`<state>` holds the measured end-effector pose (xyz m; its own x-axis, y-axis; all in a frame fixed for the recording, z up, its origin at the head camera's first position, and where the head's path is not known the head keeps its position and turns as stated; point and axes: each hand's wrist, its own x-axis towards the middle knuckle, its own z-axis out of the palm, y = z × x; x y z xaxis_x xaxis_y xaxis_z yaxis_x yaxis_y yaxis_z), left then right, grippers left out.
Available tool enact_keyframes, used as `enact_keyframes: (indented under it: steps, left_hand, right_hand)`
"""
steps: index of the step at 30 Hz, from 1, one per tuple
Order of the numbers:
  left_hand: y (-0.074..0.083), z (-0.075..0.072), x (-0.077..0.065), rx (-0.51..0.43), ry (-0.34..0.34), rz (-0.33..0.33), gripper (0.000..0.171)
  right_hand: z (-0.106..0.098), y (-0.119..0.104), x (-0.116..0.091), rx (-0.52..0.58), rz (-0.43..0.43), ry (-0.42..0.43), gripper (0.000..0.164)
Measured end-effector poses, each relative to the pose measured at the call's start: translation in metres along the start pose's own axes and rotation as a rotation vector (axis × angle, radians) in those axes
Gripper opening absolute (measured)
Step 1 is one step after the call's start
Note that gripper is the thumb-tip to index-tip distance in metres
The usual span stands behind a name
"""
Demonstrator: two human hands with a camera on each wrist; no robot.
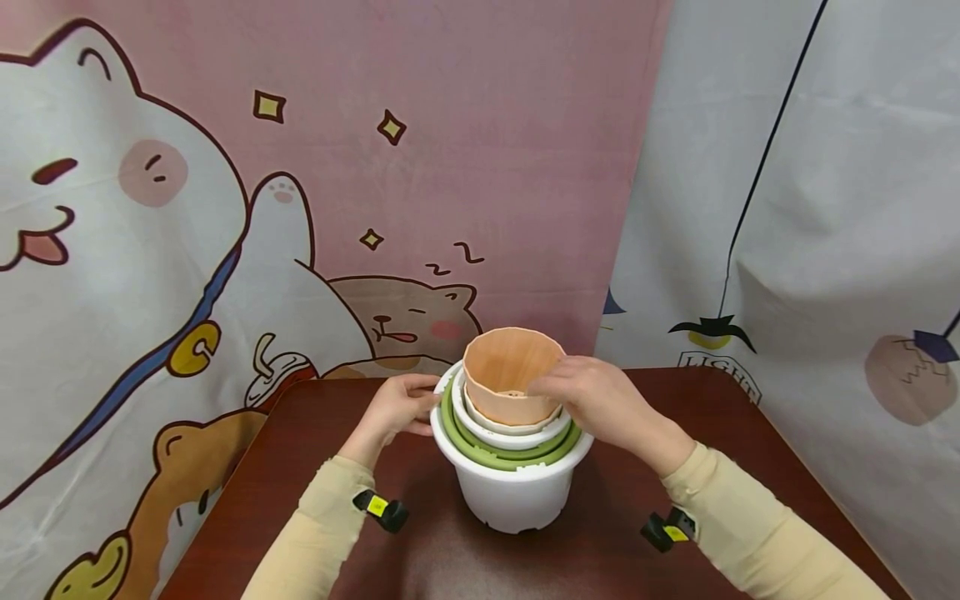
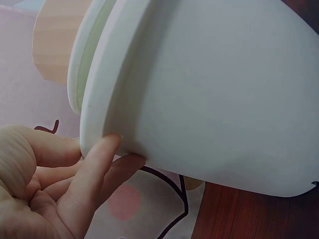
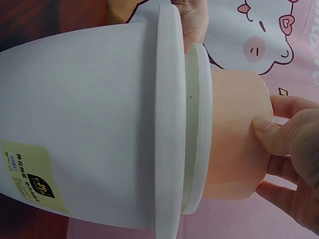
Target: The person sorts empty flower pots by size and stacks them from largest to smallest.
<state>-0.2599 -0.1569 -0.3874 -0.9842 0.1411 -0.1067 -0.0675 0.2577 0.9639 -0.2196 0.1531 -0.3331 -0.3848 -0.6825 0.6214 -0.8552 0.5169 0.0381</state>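
Observation:
A nested stack of flower pots stands upright at the middle of the table. Outermost is a large white flower pot (image 1: pixel 513 496); inside sit a green pot (image 1: pixel 480 454), a smaller white pot (image 1: pixel 517 440), a cream pot and, on top, a peach flower pot (image 1: pixel 513 358). My left hand (image 1: pixel 401 406) pinches the large pot's rim at its left side, thumb and fingers bent about the edge in the left wrist view. With the thumb outside and fingers at the inner side, my right hand (image 3: pixel 299 144) grips the peach pot's wall near its rim. Its base is hidden within the stack.
The dark red-brown table (image 1: pixel 360 525) extends around the pots. Behind it hangs a pink and white cloth (image 1: pixel 487 150) with cartoon animals. A yellow-green label (image 3: pixel 35 174) is stuck on the large pot's side. Both sleeves carry small black wrist devices.

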Motion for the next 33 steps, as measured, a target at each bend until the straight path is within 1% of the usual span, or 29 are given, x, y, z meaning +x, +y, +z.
enact_keyframes:
  steps: [6, 10, 17, 21, 24, 28, 31, 33]
  left_hand:
    - [-0.001, 0.000, 0.000, 0.003, -0.002, 0.001, 0.035]
    - [-0.001, -0.001, 0.000, 0.003, -0.001, 0.004, 0.035]
    - [0.000, 0.000, -0.001, -0.007, -0.001, 0.004, 0.035]
    - [-0.001, 0.000, -0.002, -0.002, 0.004, 0.016, 0.035]
    - [-0.003, 0.001, -0.003, 0.012, 0.012, 0.037, 0.035]
    - [-0.004, 0.002, -0.004, 0.048, 0.030, 0.079, 0.033]
    - [-0.005, 0.002, -0.007, 0.088, 0.053, 0.114, 0.035]
    - [-0.005, 0.002, -0.009, 0.122, 0.078, 0.135, 0.037]
  right_hand:
    - [-0.001, -0.002, 0.000, 0.011, 0.014, -0.021, 0.047]
    - [-0.001, -0.002, 0.000, 0.040, 0.023, -0.045, 0.046]
    - [-0.003, -0.001, -0.002, 0.086, 0.040, -0.088, 0.041]
    - [-0.003, 0.001, -0.005, 0.125, 0.054, -0.092, 0.036]
    - [-0.002, 0.004, -0.008, 0.145, 0.047, -0.075, 0.037]
    - [-0.004, 0.007, -0.015, 0.138, 0.042, -0.044, 0.043]
    - [-0.007, 0.009, -0.020, 0.120, 0.071, -0.023, 0.047]
    - [-0.009, 0.010, -0.024, 0.107, 0.110, -0.016, 0.048]
